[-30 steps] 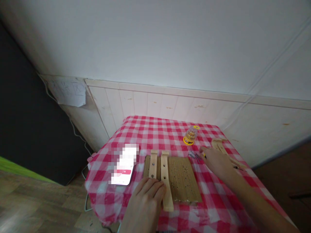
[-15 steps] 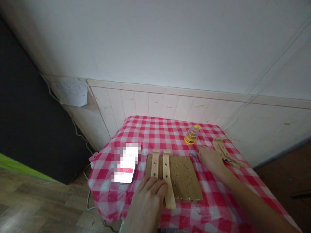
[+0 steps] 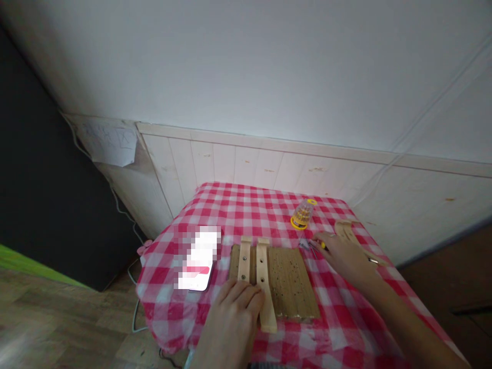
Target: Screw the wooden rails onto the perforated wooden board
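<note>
A wooden board (image 3: 289, 279) with small holes lies on a red-and-white checked tablecloth (image 3: 246, 215). Two light wooden slats (image 3: 263, 277) rest along the board's left side. My left hand (image 3: 236, 307) lies flat on the near ends of the slats, fingers together and stretched out. My right hand (image 3: 344, 256) is past the board's right edge, fingers curled around a thin tool with a yellow-and-black part near the fingertips. Its fingertips reach a small heap of metal screws (image 3: 306, 245).
A phone (image 3: 198, 261) lies left of the board. A small yellow-lidded clear jar (image 3: 302, 214) stands behind the screws. More curved wooden pieces (image 3: 348, 231) lie at the table's right edge. A panelled wall runs behind the table; a cable hangs at the left.
My right hand has shifted slightly back and forth near the screws. My left hand stays on the slats. The camera view moved a little.
</note>
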Available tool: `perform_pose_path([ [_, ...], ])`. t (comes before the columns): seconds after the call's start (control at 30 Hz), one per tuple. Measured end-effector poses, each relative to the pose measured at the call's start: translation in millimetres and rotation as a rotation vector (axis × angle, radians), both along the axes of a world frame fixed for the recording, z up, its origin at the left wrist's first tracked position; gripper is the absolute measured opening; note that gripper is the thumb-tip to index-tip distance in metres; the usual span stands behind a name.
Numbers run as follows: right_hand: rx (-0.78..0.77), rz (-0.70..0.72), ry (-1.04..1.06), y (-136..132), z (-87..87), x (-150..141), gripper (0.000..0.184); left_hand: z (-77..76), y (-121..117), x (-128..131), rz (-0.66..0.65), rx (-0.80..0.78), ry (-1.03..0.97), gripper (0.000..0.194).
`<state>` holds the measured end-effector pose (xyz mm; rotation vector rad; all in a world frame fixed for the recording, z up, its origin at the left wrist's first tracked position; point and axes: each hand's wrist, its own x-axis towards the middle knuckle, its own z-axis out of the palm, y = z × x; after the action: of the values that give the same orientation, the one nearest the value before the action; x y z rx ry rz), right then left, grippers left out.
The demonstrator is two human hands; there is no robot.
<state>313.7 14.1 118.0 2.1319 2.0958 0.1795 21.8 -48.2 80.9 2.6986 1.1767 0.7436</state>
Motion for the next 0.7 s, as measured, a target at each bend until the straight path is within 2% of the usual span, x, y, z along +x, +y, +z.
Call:
perform_pose_path([
  [0.17, -0.015, -0.017, 0.004, -8.3, -8.7, 1.0, 0.034, -0.9, 0.1, -0.5, -0.008, -0.006, 0.003, 0.038],
  [0.37, -0.111, -0.1, 0.018, 0.6, -24.8, -6.7, 0.029, -1.3, -0.2, -0.3, -0.004, 0.007, -0.019, 0.039],
  [0.7, -0.163, -0.123, 0.047, 0.3, -21.2, 0.8, 0.031, 1.1, 0.5, 0.3, -0.001, -0.005, -0.019, 0.037],
])
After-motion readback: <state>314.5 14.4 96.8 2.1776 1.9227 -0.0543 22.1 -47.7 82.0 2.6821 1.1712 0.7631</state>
